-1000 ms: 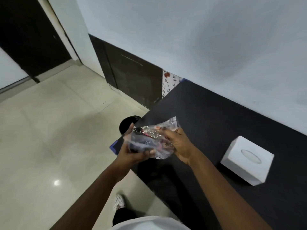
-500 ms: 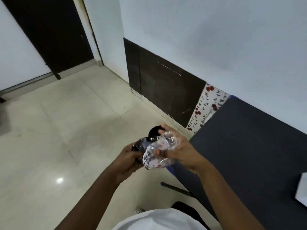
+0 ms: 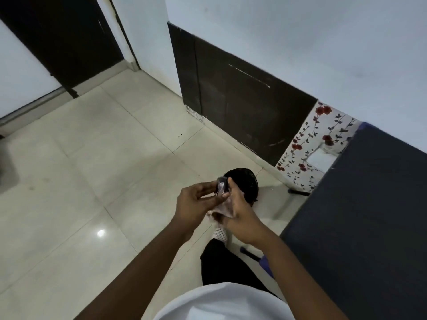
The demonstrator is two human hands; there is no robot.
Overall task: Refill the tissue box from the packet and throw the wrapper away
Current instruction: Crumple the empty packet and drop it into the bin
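A crumpled clear plastic wrapper (image 3: pixel 223 205) is squeezed between my two hands above the floor. My left hand (image 3: pixel 196 203) pinches its upper end with thumb and fingers. My right hand (image 3: pixel 240 212) is closed around its lower part. Just beyond my hands a black round bin (image 3: pixel 246 183) stands on the floor, partly hidden by my right hand. The tissue box is out of view.
A dark table (image 3: pixel 360 215) fills the right side, its near corner beside my right arm. A dark wall panel (image 3: pixel 242 107) and a floral-papered patch (image 3: pixel 312 146) run along the wall. Pale floor tiles (image 3: pixel 92 169) spread left toward a dark door (image 3: pixel 60 35). My foot (image 3: pixel 219 234) is below the hands.
The view has swung left off the table, so the tissue box has left the frame. The wrapper has been crushed smaller between my hands, which now sit over the bin.
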